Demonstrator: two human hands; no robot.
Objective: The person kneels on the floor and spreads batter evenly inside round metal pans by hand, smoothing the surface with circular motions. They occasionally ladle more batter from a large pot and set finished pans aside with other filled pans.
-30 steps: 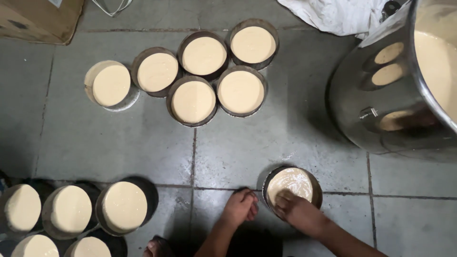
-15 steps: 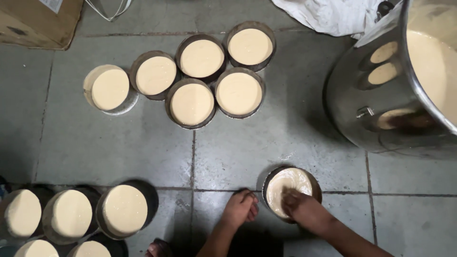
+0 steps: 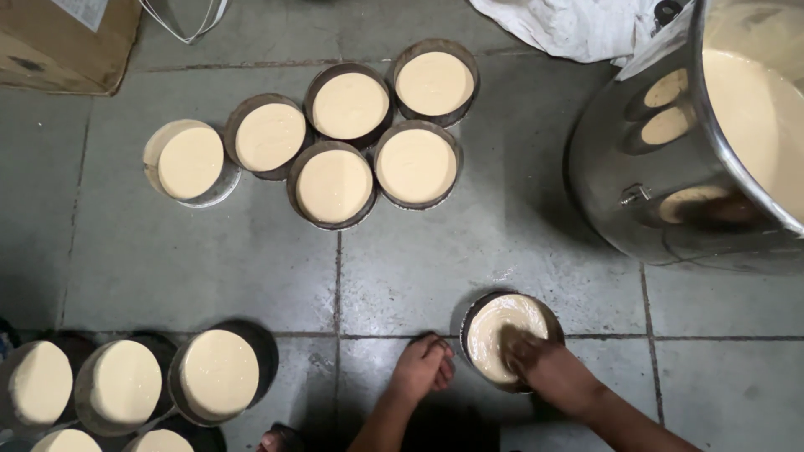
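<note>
Right hand (image 3: 548,368) presses into round tin (image 3: 511,336).

Left hand (image 3: 425,365) rests curled, knuckles down; right hand (image 3: 536,362) reaches forward, fingers bent downward.

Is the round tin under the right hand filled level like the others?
Not level. The tin holds pale batter, smeared and uneven, with the right hand pressed into it; the five tins beyond look smooth.

Dim, flat overhead light — grey floor (image 3: 469,251) reads dull, wet sheen just above the right hand (image 3: 544,364). Big steel vat (image 3: 662,192) up and right of it throws mirror reflections and a dark shadow leftward. Fingers of that hand slightly blurred — the rest sharp. Corners left of the left hand (image 3: 423,368) go dark.
</note>
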